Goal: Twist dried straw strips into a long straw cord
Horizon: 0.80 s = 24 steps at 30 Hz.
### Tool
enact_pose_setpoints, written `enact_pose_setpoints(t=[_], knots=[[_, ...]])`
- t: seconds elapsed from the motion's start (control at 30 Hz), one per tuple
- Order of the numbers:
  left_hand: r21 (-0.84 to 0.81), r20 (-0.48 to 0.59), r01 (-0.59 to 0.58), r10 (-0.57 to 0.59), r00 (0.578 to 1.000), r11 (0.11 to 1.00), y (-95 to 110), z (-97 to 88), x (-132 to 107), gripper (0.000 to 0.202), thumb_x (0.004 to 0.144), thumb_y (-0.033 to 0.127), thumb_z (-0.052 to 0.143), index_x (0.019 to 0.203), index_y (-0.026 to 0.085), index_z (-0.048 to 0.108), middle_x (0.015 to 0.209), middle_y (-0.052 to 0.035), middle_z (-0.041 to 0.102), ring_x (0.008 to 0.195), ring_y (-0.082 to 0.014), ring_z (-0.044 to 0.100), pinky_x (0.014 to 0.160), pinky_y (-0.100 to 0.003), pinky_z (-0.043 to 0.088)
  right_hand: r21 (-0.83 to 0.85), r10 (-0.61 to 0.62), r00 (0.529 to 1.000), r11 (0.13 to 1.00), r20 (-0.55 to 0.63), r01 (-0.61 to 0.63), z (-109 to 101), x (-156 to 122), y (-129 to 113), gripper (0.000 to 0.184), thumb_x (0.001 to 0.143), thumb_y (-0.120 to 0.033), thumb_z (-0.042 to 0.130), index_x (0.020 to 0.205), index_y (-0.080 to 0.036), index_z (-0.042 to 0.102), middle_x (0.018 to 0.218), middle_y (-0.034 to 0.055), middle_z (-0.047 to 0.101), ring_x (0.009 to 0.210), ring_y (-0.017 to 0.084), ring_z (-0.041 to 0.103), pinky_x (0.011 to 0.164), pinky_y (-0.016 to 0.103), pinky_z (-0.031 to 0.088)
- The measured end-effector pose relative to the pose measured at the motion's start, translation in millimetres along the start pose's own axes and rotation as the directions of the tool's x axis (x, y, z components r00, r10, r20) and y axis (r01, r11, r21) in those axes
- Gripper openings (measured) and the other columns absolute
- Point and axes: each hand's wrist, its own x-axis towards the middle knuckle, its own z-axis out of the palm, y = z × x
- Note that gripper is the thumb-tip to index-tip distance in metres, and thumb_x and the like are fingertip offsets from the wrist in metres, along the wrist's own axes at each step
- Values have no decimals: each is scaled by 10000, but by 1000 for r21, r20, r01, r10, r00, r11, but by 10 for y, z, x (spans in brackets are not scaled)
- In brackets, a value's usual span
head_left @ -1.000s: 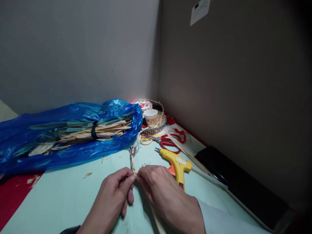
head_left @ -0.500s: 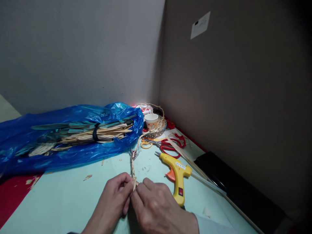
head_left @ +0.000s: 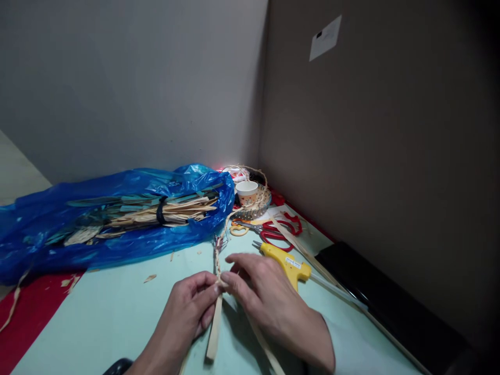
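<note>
A thin braid of pale, straw-like strips [head_left: 217, 256] runs toward me from a small metal clip [head_left: 220, 242] on the table. My left hand [head_left: 191, 307] pinches the braid's near end between thumb and forefinger. From the right, my right hand [head_left: 269, 297] presses its thumb against the same spot, its forefinger raised and arched; its other fingertips are partly hidden. One loose flat strip [head_left: 213, 336] comes down between the hands, and another strip [head_left: 267, 346] passes out from under my right hand. Behind that hand lies a yellow glue gun [head_left: 287, 263], its handle mostly covered.
At the left, a blue plastic bag [head_left: 128, 252] lies open around a tied bundle of dry strips [head_left: 183, 211]. Red-handled scissors [head_left: 277, 235] lie near a paper cup [head_left: 246, 194] and a shallow basket [head_left: 261, 207]. A black object [head_left: 375, 291] lines the right wall.
My right hand has lifted and moved forward, with its forefinger raised from the earlier curl. Two loose strips now show below the hands. My left hand keeps its pinch.
</note>
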Motion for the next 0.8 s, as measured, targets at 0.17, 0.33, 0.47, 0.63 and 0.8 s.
enact_pose_setpoints(t=[0.17, 0.33, 0.47, 0.63, 0.8], knots=[[164, -19, -51, 55, 998, 985, 53, 24, -43, 302, 674, 439, 693, 646, 147, 619, 405, 63, 464, 357, -49, 302, 385, -173, 176, 296, -35, 962, 954, 270, -49, 102, 118, 142, 305, 886, -255, 469, 624, -153, 585, 552, -37, 511, 565, 88, 461, 556, 200, 305], [411, -105, -137, 196, 975, 901, 139, 103, -179, 275, 749, 393, 613, 584, 174, 589, 359, 81, 412, 354, -86, 371, 416, -195, 305, 314, 38, 973, 943, 227, -111, 150, 80, 98, 288, 850, -210, 461, 674, -134, 676, 562, -23, 538, 541, 90, 421, 527, 206, 287], [471, -118, -115, 192, 974, 874, 134, 120, -213, 300, 782, 386, 561, 564, 182, 545, 459, 50, 527, 342, -84, 410, 403, -200, 311, 246, 77, 981, 962, 177, -120, 180, 24, 52, 302, 830, -184, 454, 654, -123, 691, 538, -14, 555, 517, 86, 385, 502, 220, 241], [532, -99, -91, 169, 981, 842, 134, 137, -226, 300, 831, 372, 495, 591, 196, 535, 423, 56, 511, 346, -99, 440, 406, -198, 313, 177, 57, 987, 981, 151, -84, 190, -10, 48, 314, 851, -194, 449, 666, -137, 696, 596, 11, 630, 549, 95, 452, 530, 217, 264], [751, -33, -200, 338, 941, 630, 129, 144, -274, 304, 880, 320, 432, 630, 209, 565, 453, 26, 556, 417, -141, 537, 494, -231, 386, 157, 43, 989, 985, 140, -65, 169, -20, 24, 304, 860, -195, 438, 689, -154, 687, 637, 21, 651, 573, 108, 488, 558, 217, 295]])
